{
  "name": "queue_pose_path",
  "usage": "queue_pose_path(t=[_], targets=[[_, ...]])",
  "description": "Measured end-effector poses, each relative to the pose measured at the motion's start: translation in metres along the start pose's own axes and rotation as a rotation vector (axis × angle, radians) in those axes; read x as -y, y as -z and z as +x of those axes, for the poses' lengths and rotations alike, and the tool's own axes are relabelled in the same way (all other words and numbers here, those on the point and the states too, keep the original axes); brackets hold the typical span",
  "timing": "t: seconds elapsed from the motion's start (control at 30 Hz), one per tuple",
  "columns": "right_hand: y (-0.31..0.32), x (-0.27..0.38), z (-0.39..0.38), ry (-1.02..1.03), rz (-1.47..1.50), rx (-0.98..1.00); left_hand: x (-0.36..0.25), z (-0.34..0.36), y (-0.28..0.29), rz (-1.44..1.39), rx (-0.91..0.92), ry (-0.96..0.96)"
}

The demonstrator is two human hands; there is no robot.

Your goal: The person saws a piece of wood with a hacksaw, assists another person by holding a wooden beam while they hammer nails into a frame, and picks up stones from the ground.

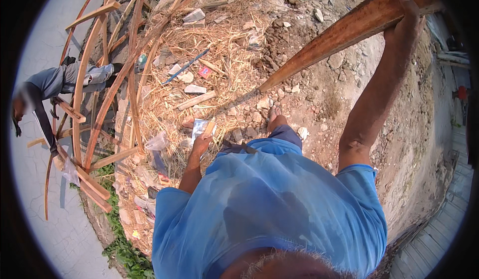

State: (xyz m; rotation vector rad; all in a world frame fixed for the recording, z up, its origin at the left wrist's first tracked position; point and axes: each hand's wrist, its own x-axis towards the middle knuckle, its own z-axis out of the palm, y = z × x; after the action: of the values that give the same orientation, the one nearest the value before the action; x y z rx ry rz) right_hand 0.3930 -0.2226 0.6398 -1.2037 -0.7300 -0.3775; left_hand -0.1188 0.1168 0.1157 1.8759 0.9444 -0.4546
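Observation:
My right hand [403, 22], arm stretched out to the far right, is closed on the edge of a long reddish-brown wooden plank [344, 32]. The plank stands tilted, its thin end down by the stony ground ahead of my foot, its broad end up near the upper right rim. Down at my left side, my left hand [201, 143] has its fingers closed round a short tan piece [209, 129] that looks like wood. A shiny silvery-white sheet [198, 129] shows right beside that piece; whether I hold it too, I cannot tell.
Straw, stones and litter cover the ground [219, 64]. On the left, a stack of long timbers [102, 79] leans over a grey paved surface [55, 239]. Another person [55, 82] bends there, one hand at the timbers. Corrugated sheeting [434, 244] lies at lower right.

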Motion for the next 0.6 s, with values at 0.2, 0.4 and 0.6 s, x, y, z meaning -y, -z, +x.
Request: queue_pose_path(t=[0.2, 0.4, 0.6], targets=[[0.083, -0.071, 0.083, -0.151, 0.137, 0.174, -0.093, -0.005, -0.061, 0.002, -0.011, 0.05], [0.074, -0.086, 0.123, -0.132, 0.085, -0.003, -0.206, 0.037, -0.042, -0.271, 0.017, 0.14], [0.033, -0.067, 0.22, 0.114, 0.161, 0.119, -0.266, 0.125, 0.013, -0.268, -0.313, -0.077]])
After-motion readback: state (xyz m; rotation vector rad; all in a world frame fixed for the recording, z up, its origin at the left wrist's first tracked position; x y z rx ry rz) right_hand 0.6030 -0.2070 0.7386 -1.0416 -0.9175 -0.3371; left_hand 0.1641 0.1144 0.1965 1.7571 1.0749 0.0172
